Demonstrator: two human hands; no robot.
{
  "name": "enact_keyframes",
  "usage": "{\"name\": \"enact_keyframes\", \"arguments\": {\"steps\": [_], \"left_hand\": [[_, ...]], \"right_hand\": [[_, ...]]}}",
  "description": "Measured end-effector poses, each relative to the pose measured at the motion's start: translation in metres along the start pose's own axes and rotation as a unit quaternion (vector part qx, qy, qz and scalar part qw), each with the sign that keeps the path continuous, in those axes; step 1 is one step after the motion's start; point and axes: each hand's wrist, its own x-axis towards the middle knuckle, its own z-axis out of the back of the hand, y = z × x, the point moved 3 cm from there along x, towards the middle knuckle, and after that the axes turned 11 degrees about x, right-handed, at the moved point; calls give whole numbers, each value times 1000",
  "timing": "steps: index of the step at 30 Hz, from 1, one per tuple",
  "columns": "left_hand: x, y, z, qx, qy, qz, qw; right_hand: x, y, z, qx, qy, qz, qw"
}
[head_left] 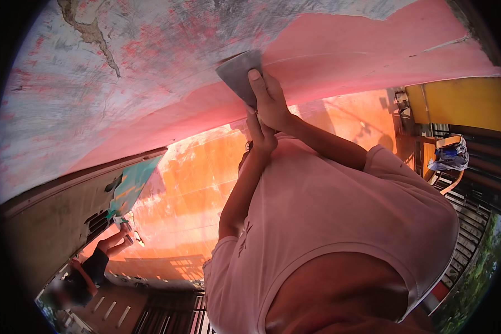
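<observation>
A wide putty knife with a flat grey trapezoid blade rests with its broad edge against the wall. My right hand is closed around its lower part, the thumb pressed flat on the blade. Just below, my left hand is held up against the lower end of the tool and my right hand; its fingers point upward, and their grip on the handle is partly hidden. The wall surface is smooth pink on the right and patchy grey with red streaks on the left.
A jagged crack runs through the wall at upper left. Sunlit orange floor lies below. A wooden chair with cloth on it stands at right by a dark railing. Another person is at lower left, near a teal panel.
</observation>
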Motion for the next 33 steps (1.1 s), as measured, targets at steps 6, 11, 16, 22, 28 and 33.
{"name": "enact_keyframes", "arguments": {"steps": [6,11,16,22,28,33], "left_hand": [[-13,13,4,25,22,-4,999],[-14,-21,-2,-7,17,50,999],[-3,-21,1,16,-7,-2,1000],[3,-23,8,92,-14,-48,995],[2,-31,12,48,18,24,998],[0,-37,13,34,49,77,995]], "right_hand": [[-9,-31,13,27,-26,9,999],[-16,-4,6,37,-23,-42,998],[-8,5,-3,67,3,-8,998],[-9,-7,1,89,-4,-21,996],[-9,-1,-5,106,-14,-17,994],[-9,8,-4,102,-7,-25,994]]}}
